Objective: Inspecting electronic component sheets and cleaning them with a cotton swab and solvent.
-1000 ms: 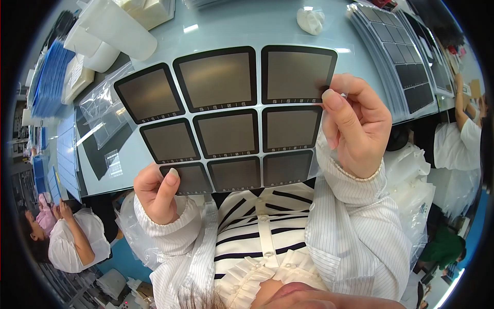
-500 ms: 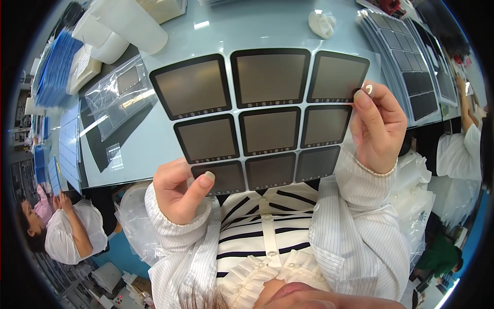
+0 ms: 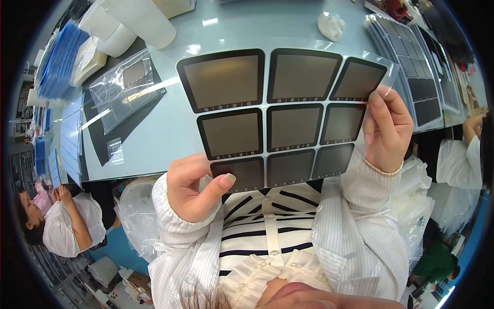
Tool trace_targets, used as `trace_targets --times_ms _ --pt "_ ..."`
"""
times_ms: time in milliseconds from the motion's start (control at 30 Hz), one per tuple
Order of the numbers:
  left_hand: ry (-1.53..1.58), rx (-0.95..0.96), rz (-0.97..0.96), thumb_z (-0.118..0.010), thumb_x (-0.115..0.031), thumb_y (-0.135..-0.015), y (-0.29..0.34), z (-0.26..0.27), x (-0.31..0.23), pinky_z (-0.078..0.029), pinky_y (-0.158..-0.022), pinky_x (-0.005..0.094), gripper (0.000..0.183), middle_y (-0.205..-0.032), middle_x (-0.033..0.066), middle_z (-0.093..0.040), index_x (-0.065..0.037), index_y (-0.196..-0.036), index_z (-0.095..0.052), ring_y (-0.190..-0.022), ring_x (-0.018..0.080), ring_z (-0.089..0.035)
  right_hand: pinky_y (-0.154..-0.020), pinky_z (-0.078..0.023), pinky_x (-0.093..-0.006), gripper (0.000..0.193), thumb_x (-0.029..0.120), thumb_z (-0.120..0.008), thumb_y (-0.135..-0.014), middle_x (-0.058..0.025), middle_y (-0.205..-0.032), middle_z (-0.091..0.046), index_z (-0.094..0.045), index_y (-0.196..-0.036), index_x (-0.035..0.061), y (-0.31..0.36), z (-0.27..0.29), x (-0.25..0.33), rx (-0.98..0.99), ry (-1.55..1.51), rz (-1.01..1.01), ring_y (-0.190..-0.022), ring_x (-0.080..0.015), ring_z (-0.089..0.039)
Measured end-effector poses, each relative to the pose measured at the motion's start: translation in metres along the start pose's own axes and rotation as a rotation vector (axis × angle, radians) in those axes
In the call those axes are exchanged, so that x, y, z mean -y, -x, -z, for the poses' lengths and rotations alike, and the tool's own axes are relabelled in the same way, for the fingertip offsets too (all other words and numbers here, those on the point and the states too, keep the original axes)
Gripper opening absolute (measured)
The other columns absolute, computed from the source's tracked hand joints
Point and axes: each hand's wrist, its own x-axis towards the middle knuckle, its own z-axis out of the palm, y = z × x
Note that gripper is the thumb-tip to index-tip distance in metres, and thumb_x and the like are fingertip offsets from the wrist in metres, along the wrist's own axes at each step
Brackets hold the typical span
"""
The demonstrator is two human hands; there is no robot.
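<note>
A clear film sheet (image 3: 265,104) printed with several grey, black-bordered panels is held up between my hands, tilted above the table's near edge. My left hand (image 3: 198,188) grips its lower left corner, thumb on top of a dark panel and fingers hidden beneath. At the sheet's right edge, my right hand (image 3: 388,129) pinches it between thumb and fingers, beside the upper right panel (image 3: 358,80). Light reflects off the upper left panel (image 3: 222,80).
Stacked panel sheets (image 3: 406,56) lie at the right, near a crumpled white wad (image 3: 330,27). At the left are translucent containers (image 3: 149,23), blue sheets (image 3: 62,59) and a clear plastic bag (image 3: 121,92) on a dark sheet. Co-workers sit at the left (image 3: 69,232) and right.
The sheet has shifted to the right and turned slightly, its left side now angled differently. Both hands have moved a little to the right with it, keeping their grip.
</note>
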Motion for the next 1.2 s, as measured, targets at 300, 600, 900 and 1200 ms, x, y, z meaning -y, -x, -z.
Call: trace_targets --times_ms 300,600,900,1200 --pt "-0.13 0.146 -0.159 -0.066 -0.006 -0.075 -0.002 -0.002 0.012 -0.037 -0.05 0.023 0.012 -0.074 0.0078 -0.057 0.004 -0.081 -0.062 -0.053 0.0124 -0.047 -0.041 -0.023 -0.0152 0.02 0.007 -0.058 -0.086 -0.0061 -0.081 -0.064 -0.06 -0.104 -0.0029 -0.024 0.003 0.009 -0.044 0.011 0.135 -0.044 -0.0019 -0.035" --pt "-0.046 0.064 -0.094 -0.061 -0.005 -0.08 0.004 -0.002 0.013 -0.035 -0.047 0.0245 0.013 -0.059 0.0074 -0.054 0.004 -0.071 -0.058 -0.049 0.0139 -0.045 -0.044 -0.027 -0.013 0.023 0.005 -0.052 -0.089 -0.0072 -0.094 -0.063 -0.057 -0.11 -0.0033 -0.033 0.004 0.008 0.015 -0.034 0.192 -0.048 -0.0018 -0.036" --pt "-0.039 -0.016 -0.064 -0.064 -0.008 -0.078 0.007 0.0 0.009 -0.031 -0.045 0.0254 0.022 -0.054 0.0065 -0.051 0.002 -0.061 -0.054 -0.046 0.0141 -0.043 -0.04 -0.023 -0.015 0.019 0.006 -0.06 -0.085 -0.006 -0.081 -0.065 -0.062 -0.102 -0.0009 -0.033 -0.003 0.012 0.053 -0.056 0.214 -0.044 -0.0028 -0.037" --pt "0.055 -0.113 -0.032 -0.062 -0.01 -0.079 0.011 0.007 0.014 -0.024 -0.043 0.0249 0.031 -0.05 0.0026 -0.044 0.002 -0.055 -0.045 -0.046 0.0097 -0.033 -0.04 -0.024 -0.0159 0.019 0.006 -0.058 -0.086 -0.0063 -0.079 -0.064 -0.062 -0.102 -0.0018 -0.03 -0.019 0.018 0.068 -0.041 0.229 -0.043 -0.0036 -0.038"
